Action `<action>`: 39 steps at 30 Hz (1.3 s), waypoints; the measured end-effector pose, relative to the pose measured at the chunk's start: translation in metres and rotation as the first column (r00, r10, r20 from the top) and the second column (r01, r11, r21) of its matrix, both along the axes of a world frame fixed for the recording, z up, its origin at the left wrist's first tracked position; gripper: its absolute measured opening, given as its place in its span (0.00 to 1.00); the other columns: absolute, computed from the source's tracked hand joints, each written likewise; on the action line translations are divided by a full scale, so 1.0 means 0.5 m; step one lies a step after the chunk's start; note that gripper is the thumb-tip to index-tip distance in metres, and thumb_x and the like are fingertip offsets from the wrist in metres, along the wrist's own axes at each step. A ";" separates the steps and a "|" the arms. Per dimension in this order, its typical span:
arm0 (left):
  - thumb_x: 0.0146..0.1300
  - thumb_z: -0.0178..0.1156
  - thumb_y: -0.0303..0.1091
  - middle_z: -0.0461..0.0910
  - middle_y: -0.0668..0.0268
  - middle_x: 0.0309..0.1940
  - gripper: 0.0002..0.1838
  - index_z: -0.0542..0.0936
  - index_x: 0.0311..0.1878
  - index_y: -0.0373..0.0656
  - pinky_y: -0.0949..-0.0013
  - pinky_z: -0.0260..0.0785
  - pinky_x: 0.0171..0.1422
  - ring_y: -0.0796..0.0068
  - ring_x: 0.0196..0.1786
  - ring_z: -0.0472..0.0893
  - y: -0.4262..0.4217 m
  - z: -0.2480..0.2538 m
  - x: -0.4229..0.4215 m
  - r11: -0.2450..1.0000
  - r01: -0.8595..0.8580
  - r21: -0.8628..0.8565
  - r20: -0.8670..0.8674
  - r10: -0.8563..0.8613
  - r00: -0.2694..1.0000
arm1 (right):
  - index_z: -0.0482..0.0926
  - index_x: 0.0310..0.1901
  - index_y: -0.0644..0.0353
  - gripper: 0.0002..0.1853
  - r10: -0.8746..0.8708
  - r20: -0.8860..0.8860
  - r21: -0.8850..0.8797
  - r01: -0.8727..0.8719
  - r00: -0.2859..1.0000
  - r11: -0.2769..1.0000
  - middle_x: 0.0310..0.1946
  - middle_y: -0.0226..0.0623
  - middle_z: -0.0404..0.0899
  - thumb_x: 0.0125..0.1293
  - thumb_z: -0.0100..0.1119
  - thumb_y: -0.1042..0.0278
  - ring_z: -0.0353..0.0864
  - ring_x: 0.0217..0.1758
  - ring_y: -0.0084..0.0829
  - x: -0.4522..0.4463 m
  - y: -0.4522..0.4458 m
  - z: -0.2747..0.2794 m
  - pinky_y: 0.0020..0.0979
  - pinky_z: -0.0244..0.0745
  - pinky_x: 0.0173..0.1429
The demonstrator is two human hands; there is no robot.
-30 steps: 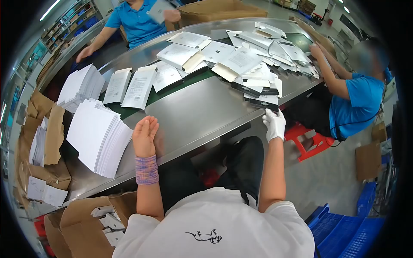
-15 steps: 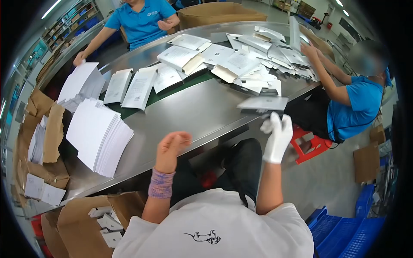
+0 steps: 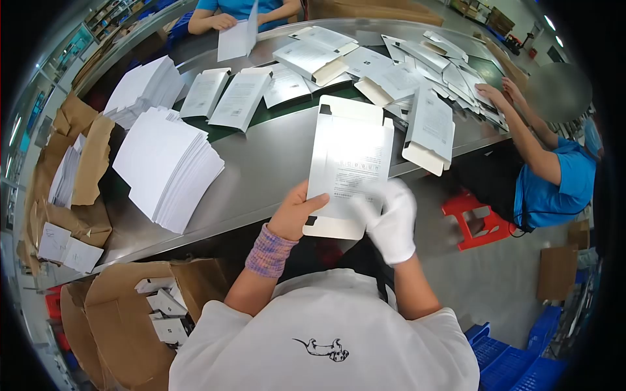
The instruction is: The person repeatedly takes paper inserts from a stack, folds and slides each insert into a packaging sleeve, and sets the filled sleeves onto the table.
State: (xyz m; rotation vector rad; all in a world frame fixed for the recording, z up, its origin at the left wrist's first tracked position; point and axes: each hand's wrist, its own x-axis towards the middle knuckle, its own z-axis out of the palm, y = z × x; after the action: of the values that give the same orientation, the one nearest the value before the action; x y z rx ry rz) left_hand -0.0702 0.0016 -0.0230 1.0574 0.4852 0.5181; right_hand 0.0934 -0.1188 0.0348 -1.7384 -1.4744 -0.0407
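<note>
A white printed carton (image 3: 352,153) with open end flaps stands tilted up in front of me, over the table's near edge. My left hand (image 3: 295,212), bare with a knitted purple wristband, grips its lower left edge, thumb on the printed face. My right hand (image 3: 391,225), in a white glove, is at the carton's lower right side; its fingers are smeared by motion, so I cannot tell if they grip it. Just beyond, another open carton (image 3: 430,127) leans at the edge of a pile of similar cartons (image 3: 385,75).
Stacks of white sheets or flat cartons (image 3: 163,166) stand on the metal table (image 3: 261,173) at left. A cardboard box (image 3: 124,319) with small white pieces sits below. One person (image 3: 248,13) holds a white piece across the table; another (image 3: 544,163) sits right by a red stool (image 3: 479,221).
The carton is now up before me, with my left hand shut on it. My right hand moved left and down to it. The person across brought a white piece in front of them.
</note>
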 end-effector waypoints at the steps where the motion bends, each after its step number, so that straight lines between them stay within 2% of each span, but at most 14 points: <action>1: 0.69 0.54 0.24 0.78 0.61 0.57 0.22 0.69 0.66 0.33 0.67 0.68 0.65 0.71 0.59 0.77 -0.003 0.002 -0.008 1.000 -0.001 0.010 -0.018 0.001 1.000 | 0.83 0.45 0.61 0.17 -0.189 -0.043 0.156 0.194 0.981 0.969 0.39 0.41 0.84 0.54 0.72 0.65 0.82 0.44 0.38 0.014 0.009 -0.003 0.34 0.74 0.54; 3: 0.69 0.55 0.24 0.77 0.61 0.58 0.23 0.69 0.66 0.34 0.67 0.67 0.66 0.73 0.60 0.76 -0.001 -0.002 -0.018 0.993 0.023 0.119 -0.017 -0.021 1.000 | 0.79 0.51 0.64 0.18 -0.097 -0.593 0.095 0.189 0.800 0.977 0.42 0.38 0.84 0.60 0.69 0.68 0.80 0.47 0.29 0.026 0.020 -0.020 0.30 0.73 0.55; 4: 0.69 0.56 0.24 0.77 0.61 0.58 0.24 0.68 0.67 0.33 0.67 0.66 0.67 0.73 0.61 0.75 0.000 0.000 -0.022 0.985 0.031 0.172 -0.029 -0.026 0.999 | 0.77 0.54 0.65 0.18 0.002 -0.855 0.103 0.165 0.519 0.981 0.43 0.35 0.83 0.64 0.67 0.70 0.79 0.48 0.24 0.028 0.024 -0.022 0.28 0.73 0.56; 6: 0.68 0.57 0.23 0.76 0.60 0.59 0.25 0.66 0.68 0.32 0.67 0.65 0.67 0.72 0.61 0.75 0.005 0.003 -0.018 0.950 -0.080 0.302 0.010 0.080 0.997 | 0.77 0.53 0.65 0.15 0.090 -0.900 0.128 0.061 0.426 0.990 0.43 0.33 0.83 0.66 0.65 0.71 0.78 0.47 0.22 0.030 0.027 -0.058 0.26 0.73 0.55; 8: 0.67 0.59 0.21 0.75 0.60 0.60 0.28 0.64 0.69 0.32 0.66 0.65 0.68 0.71 0.62 0.74 0.006 0.003 -0.002 0.854 -0.313 0.415 0.137 0.281 0.950 | 0.78 0.50 0.63 0.11 0.110 -0.903 0.126 0.010 0.415 0.992 0.42 0.31 0.83 0.68 0.62 0.72 0.78 0.45 0.20 0.025 0.020 -0.067 0.24 0.72 0.54; 15: 0.63 0.67 0.29 0.73 0.54 0.60 0.34 0.62 0.68 0.31 0.65 0.68 0.63 0.69 0.61 0.74 -0.003 0.035 0.003 0.675 -0.214 0.706 0.035 0.268 0.963 | 0.60 0.67 0.66 0.32 0.034 -0.802 0.036 -0.008 0.596 0.999 0.55 0.47 0.77 0.71 0.59 0.56 0.76 0.57 0.35 -0.028 0.030 -0.053 0.35 0.68 0.64; 18: 0.64 0.66 0.31 0.78 0.54 0.54 0.30 0.66 0.65 0.31 0.66 0.70 0.59 0.69 0.56 0.78 -0.034 0.076 0.028 0.814 -0.221 0.537 0.141 0.172 0.975 | 0.49 0.74 0.64 0.41 0.158 -0.725 0.115 -0.109 0.671 0.987 0.63 0.50 0.70 0.70 0.59 0.52 0.71 0.65 0.37 -0.038 0.024 -0.067 0.36 0.63 0.70; 22: 0.69 0.62 0.35 0.83 0.57 0.44 0.21 0.74 0.60 0.32 0.66 0.73 0.53 0.69 0.46 0.81 -0.025 0.075 -0.001 0.773 -0.064 0.631 -0.108 0.170 0.980 | 0.40 0.77 0.62 0.47 0.083 -0.777 0.030 -0.095 0.624 0.995 0.68 0.49 0.64 0.70 0.59 0.51 0.65 0.71 0.37 -0.027 0.026 -0.040 0.35 0.58 0.73; 26: 0.73 0.56 0.37 0.84 0.61 0.42 0.18 0.76 0.57 0.31 0.66 0.74 0.52 0.70 0.43 0.80 -0.015 0.043 -0.007 0.856 -0.093 0.509 -0.078 0.154 0.985 | 0.74 0.52 0.68 0.20 0.102 -0.920 0.069 -0.099 0.378 0.993 0.45 0.39 0.83 0.63 0.68 0.67 0.80 0.46 0.26 0.016 0.034 -0.061 0.29 0.75 0.54; 29: 0.75 0.54 0.37 0.81 0.60 0.50 0.20 0.73 0.61 0.32 0.66 0.72 0.56 0.71 0.49 0.78 -0.011 0.029 -0.018 0.913 -0.072 0.401 -0.087 0.116 0.989 | 0.73 0.53 0.70 0.22 -0.038 -0.809 -0.141 -0.131 0.587 0.981 0.43 0.38 0.83 0.61 0.69 0.68 0.80 0.46 0.25 0.034 0.028 -0.074 0.29 0.75 0.54; 30: 0.75 0.54 0.37 0.80 0.59 0.53 0.21 0.71 0.64 0.33 0.66 0.71 0.58 0.71 0.52 0.78 -0.009 0.028 -0.023 0.927 -0.063 0.371 -0.084 0.101 0.991 | 0.68 0.63 0.69 0.31 -0.031 -0.810 -0.168 -0.182 0.585 0.969 0.45 0.39 0.81 0.60 0.70 0.69 0.80 0.44 0.23 0.045 0.027 -0.073 0.28 0.75 0.53; 34: 0.73 0.55 0.31 0.71 0.55 0.65 0.32 0.54 0.75 0.36 0.66 0.67 0.64 0.69 0.63 0.73 0.001 0.043 -0.029 0.834 -0.091 0.545 0.057 0.071 0.996 | 0.42 0.78 0.57 0.53 0.129 -0.830 0.058 -0.146 0.542 0.988 0.54 0.40 0.77 0.58 0.70 0.71 0.77 0.41 0.23 0.042 0.017 -0.025 0.27 0.76 0.52; 36: 0.70 0.55 0.24 0.70 0.53 0.66 0.40 0.44 0.78 0.37 0.65 0.66 0.67 0.67 0.65 0.73 -0.006 0.067 -0.026 0.820 -0.159 0.550 0.165 0.080 0.983 | 0.43 0.78 0.56 0.53 0.173 -0.753 0.000 -0.263 0.635 0.965 0.54 0.40 0.77 0.58 0.70 0.72 0.77 0.40 0.22 0.053 0.012 -0.010 0.27 0.76 0.51; 39: 0.67 0.58 0.23 0.71 0.48 0.65 0.45 0.39 0.79 0.38 0.64 0.66 0.66 0.63 0.66 0.73 0.015 0.092 -0.052 0.888 0.053 0.457 0.057 -0.089 0.994 | 0.58 0.73 0.58 0.41 0.238 -0.799 0.052 -0.330 0.553 0.943 0.52 0.37 0.78 0.60 0.68 0.74 0.76 0.37 0.20 0.045 0.011 -0.019 0.25 0.76 0.44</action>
State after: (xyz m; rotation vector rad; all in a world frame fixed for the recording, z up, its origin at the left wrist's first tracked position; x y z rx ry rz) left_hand -0.0960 0.0092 0.0229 1.4943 0.2572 0.6219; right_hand 0.1160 -0.1136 0.0253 -1.2621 -1.0305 0.9094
